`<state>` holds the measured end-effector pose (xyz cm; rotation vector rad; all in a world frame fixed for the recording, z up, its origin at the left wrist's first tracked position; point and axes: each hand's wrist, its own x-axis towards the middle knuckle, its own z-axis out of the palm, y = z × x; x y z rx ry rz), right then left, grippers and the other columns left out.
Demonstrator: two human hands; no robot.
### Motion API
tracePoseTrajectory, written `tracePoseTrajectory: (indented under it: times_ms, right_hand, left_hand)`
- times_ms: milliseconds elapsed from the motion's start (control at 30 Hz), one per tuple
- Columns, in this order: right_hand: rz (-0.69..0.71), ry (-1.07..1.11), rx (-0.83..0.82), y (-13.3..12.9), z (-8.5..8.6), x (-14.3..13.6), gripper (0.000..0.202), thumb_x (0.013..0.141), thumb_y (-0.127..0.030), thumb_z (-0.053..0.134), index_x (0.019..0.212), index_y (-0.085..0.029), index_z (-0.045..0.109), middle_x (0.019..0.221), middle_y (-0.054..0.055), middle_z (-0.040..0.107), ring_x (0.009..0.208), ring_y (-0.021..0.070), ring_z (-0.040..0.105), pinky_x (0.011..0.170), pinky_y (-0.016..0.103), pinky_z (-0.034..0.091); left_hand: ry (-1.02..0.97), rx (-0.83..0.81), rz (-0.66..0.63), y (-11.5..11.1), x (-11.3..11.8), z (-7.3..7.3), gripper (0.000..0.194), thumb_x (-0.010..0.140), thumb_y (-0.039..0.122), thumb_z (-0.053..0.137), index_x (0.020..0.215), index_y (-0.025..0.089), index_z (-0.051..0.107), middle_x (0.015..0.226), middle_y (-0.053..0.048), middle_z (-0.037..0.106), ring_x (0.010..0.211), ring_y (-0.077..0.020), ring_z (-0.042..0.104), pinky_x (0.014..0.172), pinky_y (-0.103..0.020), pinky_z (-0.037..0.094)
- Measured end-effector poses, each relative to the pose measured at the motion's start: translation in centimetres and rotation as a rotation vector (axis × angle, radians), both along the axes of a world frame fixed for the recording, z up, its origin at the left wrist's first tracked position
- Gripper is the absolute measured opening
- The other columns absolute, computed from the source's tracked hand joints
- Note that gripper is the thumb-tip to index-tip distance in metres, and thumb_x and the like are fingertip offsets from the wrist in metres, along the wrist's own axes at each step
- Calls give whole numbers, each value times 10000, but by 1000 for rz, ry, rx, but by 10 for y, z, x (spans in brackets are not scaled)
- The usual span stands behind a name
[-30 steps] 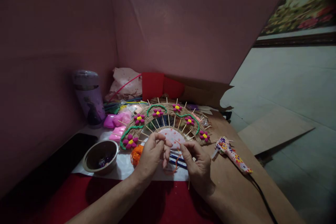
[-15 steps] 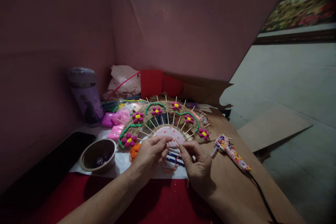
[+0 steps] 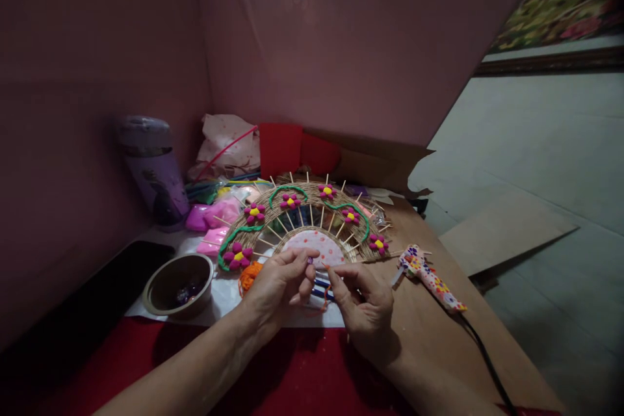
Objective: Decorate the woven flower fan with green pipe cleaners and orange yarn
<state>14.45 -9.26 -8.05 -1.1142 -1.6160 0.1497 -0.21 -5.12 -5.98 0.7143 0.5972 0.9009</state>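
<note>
Between the thumb and finger of my left hand (image 3: 287, 278) is a small purple bead (image 3: 310, 260). My right hand (image 3: 363, 299), just to its right, pinches an orange yarn (image 3: 325, 299) whose short end points toward the bead; the two stay apart. The yarn hangs down below my right fingers. Behind both hands lies a half-round fan shape of sticks and twine (image 3: 312, 190), with magenta flowers, green cord and a dotted white centre (image 3: 316, 246). An orange yarn ball (image 3: 249, 277) rests behind my left wrist.
On the left stand a bowl (image 3: 160, 304) with shiny beads and a purple tumbler (image 3: 156, 175). A dark phone-like slab (image 3: 121, 279) lies beside the bowl. To the right, a flower-patterned glue gun (image 3: 431, 278) trails a black cord. Pink packets (image 3: 217, 214) and red sheets (image 3: 281, 149) are at the back.
The purple bead now shows at my left fingertips, turned toward the yarn end. My right hand has barely moved. The camera view has shifted slightly.
</note>
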Motion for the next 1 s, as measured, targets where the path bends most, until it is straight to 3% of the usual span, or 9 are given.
tracePoseTrajectory:
  times_ms: [300,800,1000]
  right_hand:
    - [47,8,13,-1,0,-1,65,813,-151,573,754,-177,578,496,-69,444,408,63,334,405,198,262]
    - [74,-1,7,0,0,-2,76,812,-138,567,746,-173,577,497,-68,455,406,57,329,404,195,254]
    - [75,-4,-1,0,-1,-1,69,809,-134,568,755,-173,588,497,-65,456,405,58,326,404,198,250]
  left_hand:
    - [-30,4,-76,-3,1,1,121,796,239,589,860,138,568,590,31,576,333,-31,346,463,-267,500]
    - [-35,-44,-60,-2,0,1,196,743,198,664,918,135,601,660,-1,601,437,-41,468,394,-143,355]
    - [-49,-37,-59,-3,0,1,107,745,177,655,814,121,596,644,-5,616,393,-34,440,391,-159,365]
